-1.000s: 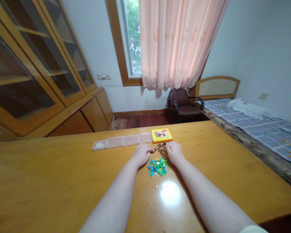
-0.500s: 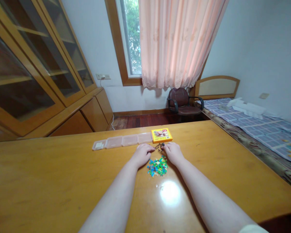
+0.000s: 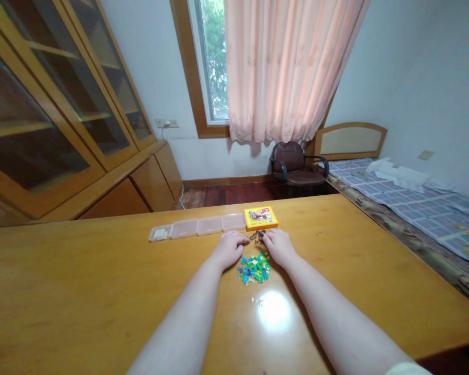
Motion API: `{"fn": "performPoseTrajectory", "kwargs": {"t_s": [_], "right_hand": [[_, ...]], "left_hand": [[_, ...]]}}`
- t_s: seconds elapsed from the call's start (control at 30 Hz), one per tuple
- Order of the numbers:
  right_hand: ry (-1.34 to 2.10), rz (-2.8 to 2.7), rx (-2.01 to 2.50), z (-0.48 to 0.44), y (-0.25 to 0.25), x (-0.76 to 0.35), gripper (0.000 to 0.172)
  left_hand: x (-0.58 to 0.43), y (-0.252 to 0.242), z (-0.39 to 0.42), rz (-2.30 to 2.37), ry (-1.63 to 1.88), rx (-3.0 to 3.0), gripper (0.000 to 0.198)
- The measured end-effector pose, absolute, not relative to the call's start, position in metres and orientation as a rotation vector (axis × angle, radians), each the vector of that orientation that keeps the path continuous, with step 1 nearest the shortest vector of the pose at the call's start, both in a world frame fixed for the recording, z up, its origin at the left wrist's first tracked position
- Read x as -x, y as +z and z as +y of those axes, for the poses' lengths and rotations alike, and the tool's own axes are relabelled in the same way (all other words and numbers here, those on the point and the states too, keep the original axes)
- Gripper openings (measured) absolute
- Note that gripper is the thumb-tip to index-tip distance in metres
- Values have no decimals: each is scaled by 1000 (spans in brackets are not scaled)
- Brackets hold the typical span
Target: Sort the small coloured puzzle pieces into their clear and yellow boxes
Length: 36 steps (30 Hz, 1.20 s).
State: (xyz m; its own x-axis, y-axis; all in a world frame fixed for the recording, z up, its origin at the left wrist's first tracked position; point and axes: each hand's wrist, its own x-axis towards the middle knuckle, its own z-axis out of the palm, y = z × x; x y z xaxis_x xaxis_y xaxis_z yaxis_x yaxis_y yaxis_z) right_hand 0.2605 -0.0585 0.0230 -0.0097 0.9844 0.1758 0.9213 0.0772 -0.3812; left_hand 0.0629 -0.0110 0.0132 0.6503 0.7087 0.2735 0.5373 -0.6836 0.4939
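Observation:
A small cluster of brown toy bricks lies on the wooden table between my two hands. On its left, my left hand rests with curled fingers, their tips at the edge of the cluster; what they pinch, if anything, is too small to make out. My right hand is at the right side, fingers bent and closed around a dark brown brick at its fingertips. Just nearer to me, a loose heap of tiny green, blue, yellow and white bricks is spread between my wrists.
Behind the brown bricks lies a yellow box with a printed picture. A row of clear plastic trays extends left from it, with a pale piece in the leftmost one. Beyond the table stand a brown chair and a bed.
The fingertips of my right hand have shifted very slightly among the brown bricks. My left hand, the coloured heap, the box and the trays stay in place.

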Motion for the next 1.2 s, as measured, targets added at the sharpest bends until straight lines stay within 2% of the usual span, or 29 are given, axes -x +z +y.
{"fn": "performPoseTrajectory", "kwargs": {"t_s": [0.13, 0.37, 0.73, 1.2], "right_hand": [[275, -2019, 1788, -60, 25, -260, 40], [221, -1819, 1903, -58, 22, -265, 44], [232, -1884, 1888, -58, 21, -263, 47], [347, -2044, 1655, -60, 19, -260, 38]], "left_hand": [[-62, 13, -10, 1022, 680, -2490, 34], [-62, 10, -8, 1011, 734, -2498, 34], [-62, 9, -8, 1022, 739, -2497, 32], [-62, 10, -8, 1020, 732, -2491, 33]]}}
